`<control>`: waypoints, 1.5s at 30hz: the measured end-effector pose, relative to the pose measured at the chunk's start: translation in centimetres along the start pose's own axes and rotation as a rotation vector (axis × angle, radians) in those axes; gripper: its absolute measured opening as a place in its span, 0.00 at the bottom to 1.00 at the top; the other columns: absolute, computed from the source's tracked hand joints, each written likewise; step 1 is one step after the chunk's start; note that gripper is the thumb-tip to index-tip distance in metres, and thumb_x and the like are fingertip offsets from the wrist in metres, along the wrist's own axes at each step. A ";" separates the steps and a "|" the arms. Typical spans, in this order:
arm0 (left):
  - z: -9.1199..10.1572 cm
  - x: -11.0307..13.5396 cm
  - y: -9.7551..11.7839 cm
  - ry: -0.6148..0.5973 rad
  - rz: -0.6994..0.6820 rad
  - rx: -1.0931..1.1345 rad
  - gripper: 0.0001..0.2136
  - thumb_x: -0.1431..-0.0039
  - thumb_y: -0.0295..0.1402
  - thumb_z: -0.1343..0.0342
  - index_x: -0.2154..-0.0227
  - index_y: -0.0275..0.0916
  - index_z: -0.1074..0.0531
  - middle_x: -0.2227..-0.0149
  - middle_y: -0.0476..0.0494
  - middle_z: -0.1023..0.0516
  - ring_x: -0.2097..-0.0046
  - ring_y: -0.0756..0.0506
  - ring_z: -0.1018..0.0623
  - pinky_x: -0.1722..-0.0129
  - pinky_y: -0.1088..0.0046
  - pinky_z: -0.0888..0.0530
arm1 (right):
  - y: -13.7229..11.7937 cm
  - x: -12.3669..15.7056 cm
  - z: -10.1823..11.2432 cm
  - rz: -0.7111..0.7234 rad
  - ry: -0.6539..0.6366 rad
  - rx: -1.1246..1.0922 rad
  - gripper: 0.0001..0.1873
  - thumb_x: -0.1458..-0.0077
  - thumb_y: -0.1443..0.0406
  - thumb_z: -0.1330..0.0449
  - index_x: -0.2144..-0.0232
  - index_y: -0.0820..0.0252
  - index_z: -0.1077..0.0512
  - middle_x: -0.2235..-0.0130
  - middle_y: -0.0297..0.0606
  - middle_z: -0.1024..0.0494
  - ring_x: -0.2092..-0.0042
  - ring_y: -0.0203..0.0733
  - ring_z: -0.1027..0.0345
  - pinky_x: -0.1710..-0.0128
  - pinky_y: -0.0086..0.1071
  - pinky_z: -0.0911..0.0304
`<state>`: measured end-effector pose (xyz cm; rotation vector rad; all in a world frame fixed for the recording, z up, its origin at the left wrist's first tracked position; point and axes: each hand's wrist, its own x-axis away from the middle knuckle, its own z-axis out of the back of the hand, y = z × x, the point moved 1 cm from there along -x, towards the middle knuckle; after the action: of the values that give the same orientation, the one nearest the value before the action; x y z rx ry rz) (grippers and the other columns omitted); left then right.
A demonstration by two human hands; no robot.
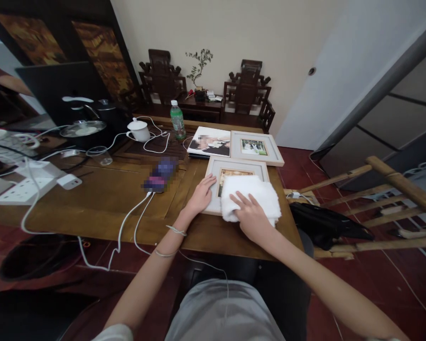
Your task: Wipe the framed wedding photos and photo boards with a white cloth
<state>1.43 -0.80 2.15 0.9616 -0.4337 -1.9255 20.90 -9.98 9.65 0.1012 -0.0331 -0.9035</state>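
Note:
A light wooden picture frame (213,206) lies flat near the table's front edge, its photo partly covered. My left hand (200,194) rests on the frame's left side, fingers stretched out. Over its right part lies a folded white towel (262,192). My right hand (252,218) presses on the towel from above, with the fingers spread flat over it. Behind it is a second picture frame (254,147) with a small photo, beside a large photo print (209,142) on a dark stack.
On the wooden table (120,208) are a phone (160,175) with white cables, a green-labelled bottle (177,120), a lidded white cup (138,130), a clear plastic cup (99,155) and a power strip (28,187). A bamboo rack (404,187) stands to the right.

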 end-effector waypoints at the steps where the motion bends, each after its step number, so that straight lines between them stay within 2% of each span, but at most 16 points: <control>1: 0.0 0.0 0.0 -0.001 -0.003 0.000 0.25 0.48 0.17 0.57 0.49 0.34 0.28 0.44 0.38 0.28 0.37 0.41 0.35 0.35 0.54 0.40 | 0.8 1.0 0.1 -0.030 -0.011 0.001 0.21 0.50 0.79 0.50 0.61 0.65 0.21 0.37 0.47 0.37 0.35 0.57 0.49 0.38 0.54 0.49; 6: -0.2 0.1 -0.2 -0.001 -0.021 -0.007 0.25 0.49 0.17 0.56 0.49 0.34 0.28 0.43 0.38 0.28 0.37 0.40 0.36 0.36 0.52 0.40 | 4.7 5.3 1.1 -0.129 -0.086 0.012 0.23 0.57 0.81 0.49 0.64 0.62 0.21 0.37 0.41 0.37 0.33 0.60 0.54 0.39 0.60 0.52; 9: -0.3 0.1 -0.4 0.004 -0.024 -0.013 0.25 0.50 0.16 0.56 0.49 0.35 0.28 0.43 0.39 0.28 0.37 0.40 0.35 0.36 0.51 0.40 | 6.6 5.5 1.6 -0.109 -0.109 -0.009 0.24 0.58 0.81 0.50 0.65 0.61 0.21 0.37 0.37 0.37 0.33 0.60 0.56 0.39 0.62 0.52; 12: -0.3 0.1 -0.5 0.005 -0.028 -0.027 0.24 0.49 0.17 0.56 0.50 0.34 0.28 0.44 0.38 0.28 0.37 0.40 0.35 0.36 0.51 0.39 | 8.6 3.3 1.9 -0.122 -0.043 0.009 0.27 0.60 0.82 0.51 0.61 0.62 0.21 0.36 0.38 0.39 0.33 0.60 0.57 0.38 0.60 0.54; 16: -0.2 0.2 -0.6 0.005 -0.036 -0.023 0.25 0.49 0.17 0.56 0.49 0.33 0.28 0.44 0.37 0.28 0.37 0.40 0.35 0.36 0.52 0.39 | 11.4 -2.1 1.3 -0.179 0.131 0.121 0.30 0.58 0.83 0.52 0.56 0.64 0.24 0.33 0.41 0.45 0.32 0.62 0.63 0.38 0.64 0.57; 18: -0.2 0.2 -0.6 0.006 -0.040 -0.019 0.25 0.49 0.16 0.56 0.49 0.34 0.28 0.43 0.38 0.28 0.37 0.40 0.35 0.36 0.51 0.39 | 12.3 -4.8 0.6 -0.205 0.144 0.174 0.30 0.56 0.83 0.53 0.54 0.66 0.25 0.33 0.45 0.46 0.32 0.62 0.63 0.38 0.62 0.58; 20: -0.2 0.2 -0.6 0.007 -0.041 -0.023 0.25 0.49 0.16 0.56 0.49 0.33 0.28 0.43 0.37 0.28 0.37 0.40 0.35 0.36 0.51 0.39 | 12.6 -6.8 -0.2 -0.241 0.086 0.198 0.28 0.53 0.82 0.52 0.51 0.68 0.27 0.34 0.50 0.45 0.33 0.62 0.58 0.38 0.61 0.57; 22: -0.2 0.2 -0.6 0.011 -0.042 -0.028 0.24 0.48 0.16 0.57 0.49 0.32 0.28 0.43 0.36 0.28 0.37 0.40 0.35 0.36 0.52 0.39 | 12.3 -7.6 -0.9 -0.273 0.022 0.202 0.26 0.50 0.80 0.51 0.50 0.69 0.27 0.35 0.53 0.43 0.34 0.62 0.53 0.39 0.60 0.56; 25: -0.4 0.2 -0.5 0.018 -0.049 -0.022 0.25 0.48 0.16 0.57 0.49 0.33 0.28 0.43 0.37 0.28 0.37 0.40 0.35 0.36 0.52 0.39 | 10.9 -6.7 -1.5 -0.265 -0.024 0.213 0.23 0.47 0.78 0.51 0.52 0.69 0.26 0.36 0.54 0.42 0.35 0.62 0.51 0.39 0.59 0.56; 28: -0.5 0.2 -0.5 0.021 -0.050 -0.021 0.25 0.48 0.16 0.56 0.49 0.33 0.28 0.43 0.36 0.28 0.37 0.40 0.35 0.36 0.51 0.39 | 8.7 -4.0 -1.4 -0.209 -0.059 0.196 0.22 0.47 0.77 0.51 0.53 0.68 0.25 0.36 0.54 0.40 0.36 0.62 0.50 0.38 0.58 0.56; 32: -0.5 0.3 -0.5 0.020 -0.040 -0.013 0.25 0.49 0.16 0.56 0.48 0.34 0.28 0.43 0.37 0.28 0.37 0.40 0.35 0.36 0.51 0.40 | 5.6 0.6 -0.4 -0.130 -0.134 0.062 0.24 0.52 0.78 0.50 0.55 0.69 0.25 0.38 0.56 0.38 0.36 0.63 0.48 0.39 0.57 0.52; 37: -0.4 0.2 -0.6 0.008 -0.036 -0.034 0.25 0.49 0.16 0.56 0.49 0.33 0.28 0.43 0.37 0.28 0.37 0.40 0.35 0.36 0.51 0.40 | 2.3 4.1 1.6 -0.037 -0.173 -0.180 0.31 0.55 0.80 0.52 0.50 0.65 0.27 0.36 0.50 0.39 0.34 0.57 0.51 0.37 0.54 0.52; 41: -0.2 0.2 -0.6 -0.005 -0.043 -0.056 0.24 0.48 0.17 0.57 0.49 0.31 0.28 0.43 0.35 0.28 0.37 0.40 0.35 0.36 0.51 0.39 | 2.0 3.3 1.5 -0.047 -0.174 -0.243 0.33 0.56 0.81 0.53 0.47 0.66 0.30 0.35 0.50 0.43 0.32 0.57 0.57 0.36 0.56 0.55; 45: -0.1 0.2 -0.6 -0.012 -0.032 -0.048 0.24 0.48 0.17 0.57 0.49 0.32 0.28 0.43 0.36 0.28 0.37 0.40 0.35 0.36 0.51 0.40 | 4.6 0.0 -0.2 -0.099 -0.112 -0.190 0.33 0.57 0.81 0.52 0.48 0.67 0.30 0.35 0.52 0.43 0.32 0.57 0.58 0.36 0.56 0.57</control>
<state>1.08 -0.62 1.64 0.9314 -0.3790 -1.9623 24.48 -7.14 9.91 -0.1255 -0.0468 -1.0057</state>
